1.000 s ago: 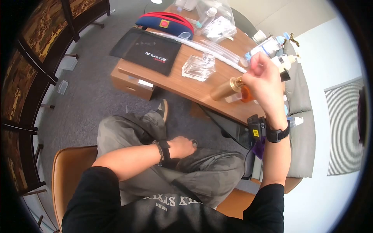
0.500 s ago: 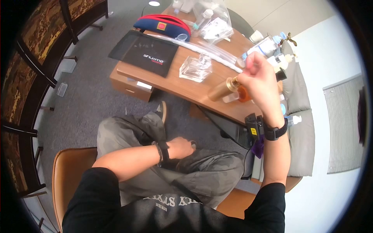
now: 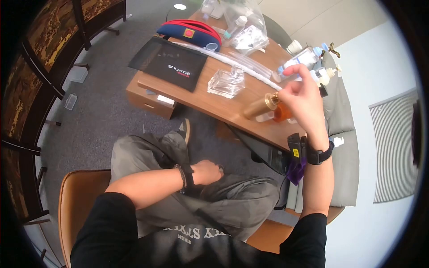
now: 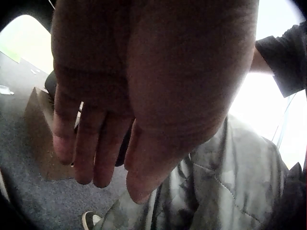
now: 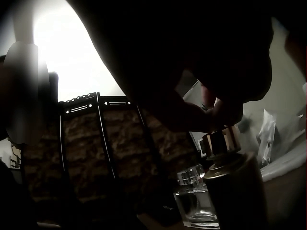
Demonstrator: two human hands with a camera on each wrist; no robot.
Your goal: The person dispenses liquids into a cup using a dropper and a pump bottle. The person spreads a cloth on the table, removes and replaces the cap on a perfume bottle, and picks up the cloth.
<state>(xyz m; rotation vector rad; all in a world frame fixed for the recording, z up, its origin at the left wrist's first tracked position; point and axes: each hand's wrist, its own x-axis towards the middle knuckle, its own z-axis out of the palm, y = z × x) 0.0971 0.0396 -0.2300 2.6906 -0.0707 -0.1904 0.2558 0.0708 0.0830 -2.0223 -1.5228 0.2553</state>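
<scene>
In the head view a gold bottle (image 3: pixel 260 106) stands near the table's edge. My right hand (image 3: pixel 306 98) reaches over from the right and pinches its narrow top with thumb and index finger. The right wrist view shows the fingertips (image 5: pixel 225 112) at the shiny gold cap (image 5: pixel 221 143) of that bottle. To its left on the table is a square clear glass perfume bottle (image 3: pixel 227 83). An orange object (image 3: pixel 281 112) sits beside the gold bottle, partly behind the hand. My left hand (image 3: pixel 208 172) rests over my lap, its fingers hanging relaxed in the left wrist view, holding nothing.
A black pouch (image 3: pixel 172 62), a navy and red case (image 3: pixel 190 35) and clear tubes (image 3: pixel 250 62) lie farther along the wooden table (image 3: pixel 178 97). A clear plastic bag (image 3: pixel 250 22) is at the far end. Several bottles, including a transparent one (image 3: pixel 306 57), stand right.
The upper fingers of my right hand have spread a little while thumb and index finger stay at the gold bottle's top. The bottle and my left hand keep their places.
</scene>
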